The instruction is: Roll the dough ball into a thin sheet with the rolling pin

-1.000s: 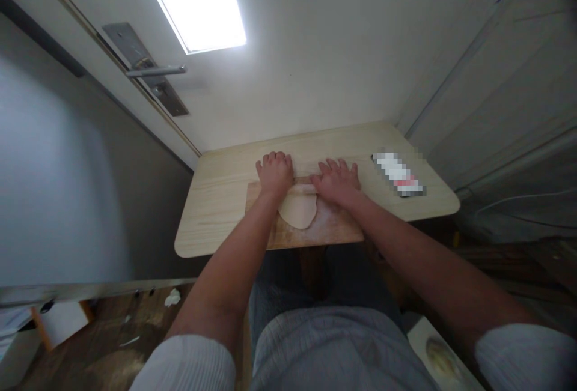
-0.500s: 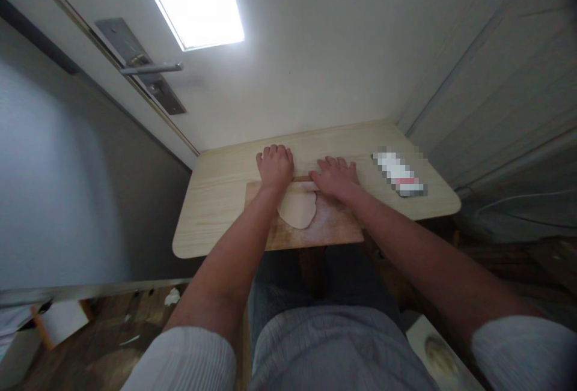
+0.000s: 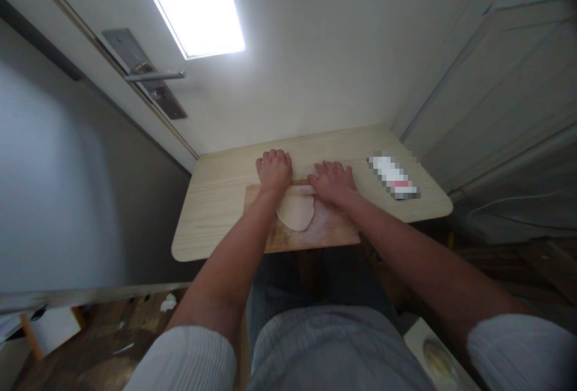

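A pale rolling pin [image 3: 305,189] lies across the far part of the wooden board [image 3: 331,232], its short middle stretch showing between my hands. My left hand [image 3: 274,170] is curled over the pin's left end. Over the right end rests my right hand [image 3: 334,181], its fingers bent forward and the palm pressing down. Both hands hide the pin's ends. Under and in front of the pin spreads a thin, flat sheet of dough [image 3: 296,214] with an uneven rounded edge. Whitish flour dusts the board to the right of the dough.
The board sits at the near edge of a light wood table [image 3: 216,199]. A phone-like object [image 3: 393,176], pixelated, lies at the table's right. Behind stands a door with a metal handle [image 3: 155,75]. A pale box-like thing with a round container [image 3: 438,358] is low on the right.
The view has shifted slightly. Both hands stay on the rolling pin at the far part of the board, and the dough looks much the same.
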The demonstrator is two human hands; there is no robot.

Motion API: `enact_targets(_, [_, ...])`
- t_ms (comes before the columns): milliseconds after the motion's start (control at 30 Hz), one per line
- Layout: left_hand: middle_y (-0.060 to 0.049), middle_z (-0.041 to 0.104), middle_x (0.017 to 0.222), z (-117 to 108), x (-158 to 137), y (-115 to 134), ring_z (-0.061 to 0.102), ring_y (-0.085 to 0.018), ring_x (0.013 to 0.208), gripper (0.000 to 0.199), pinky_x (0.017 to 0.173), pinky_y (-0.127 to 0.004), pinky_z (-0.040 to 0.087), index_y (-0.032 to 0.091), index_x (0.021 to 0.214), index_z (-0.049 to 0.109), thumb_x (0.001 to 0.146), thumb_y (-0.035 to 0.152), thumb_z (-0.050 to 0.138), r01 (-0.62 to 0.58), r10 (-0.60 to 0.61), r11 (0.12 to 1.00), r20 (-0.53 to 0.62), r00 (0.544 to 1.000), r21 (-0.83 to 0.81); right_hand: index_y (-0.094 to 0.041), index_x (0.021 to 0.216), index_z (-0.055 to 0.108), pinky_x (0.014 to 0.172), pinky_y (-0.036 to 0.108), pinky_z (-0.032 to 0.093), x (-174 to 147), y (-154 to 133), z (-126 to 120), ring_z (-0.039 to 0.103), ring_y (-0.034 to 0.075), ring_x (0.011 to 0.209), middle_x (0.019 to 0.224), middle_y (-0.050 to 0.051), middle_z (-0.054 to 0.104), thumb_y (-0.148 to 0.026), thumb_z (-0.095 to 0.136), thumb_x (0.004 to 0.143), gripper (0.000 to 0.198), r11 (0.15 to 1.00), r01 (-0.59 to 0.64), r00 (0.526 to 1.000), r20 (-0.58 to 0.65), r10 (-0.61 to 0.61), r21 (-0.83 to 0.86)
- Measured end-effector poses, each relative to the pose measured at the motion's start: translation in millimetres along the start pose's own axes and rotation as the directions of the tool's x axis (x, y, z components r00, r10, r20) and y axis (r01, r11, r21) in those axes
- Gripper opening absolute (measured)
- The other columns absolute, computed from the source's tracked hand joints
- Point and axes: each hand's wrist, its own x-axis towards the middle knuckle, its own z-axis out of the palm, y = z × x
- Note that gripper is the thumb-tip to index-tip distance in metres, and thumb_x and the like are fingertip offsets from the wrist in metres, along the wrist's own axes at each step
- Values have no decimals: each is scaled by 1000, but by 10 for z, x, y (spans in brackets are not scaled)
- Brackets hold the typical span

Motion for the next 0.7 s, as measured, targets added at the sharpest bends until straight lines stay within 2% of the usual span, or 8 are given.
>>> enact_targets(167, [-13, 66, 113, -43, -59, -5, 55, -27, 110, 45, 91, -40, 40, 18, 108, 62, 104, 36, 21, -12, 12, 1000, 14, 1000, 20, -20, 137, 55, 108, 62, 26, -58, -20, -9, 43, 35, 130, 144, 13, 53, -48, 33, 96, 54, 1000, -9, 1000, -28, 9, -1])
enact_targets(300, [-13, 64, 116, -76, -111, -7, 54, -27, 111, 42, 88, -39, 42, 19, 111, 61, 104, 37, 23, -32, 30, 999, 71, 997, 16, -21, 136, 56, 108, 61, 24, -130, -34, -2, 42, 35, 131, 144, 12, 53, -49, 33, 97, 54, 1000, -17, 999, -46, 17, 8])
enact_targets(467, [-12, 63, 114, -78, -193, -15, 55, -27, 109, 44, 87, -39, 44, 19, 110, 60, 104, 38, 21, -36, 37, 999, 65, 997, -9, -22, 133, 59, 108, 60, 22, -247, -65, 23, 43, 35, 130, 142, 12, 55, -47, 30, 98, 52, 1000, -23, 995, -99, 24, 4])
enact_targets(700, [-12, 58, 122, -73, -320, -52, 52, -27, 114, 38, 88, -39, 45, 22, 118, 58, 103, 36, 26, -74, 77, 997, 179, 981, -24, -21, 134, 58, 110, 61, 15, -430, -91, 79, 40, 35, 132, 142, 13, 54, -52, 24, 100, 57, 999, -31, 987, -159, 29, -12])
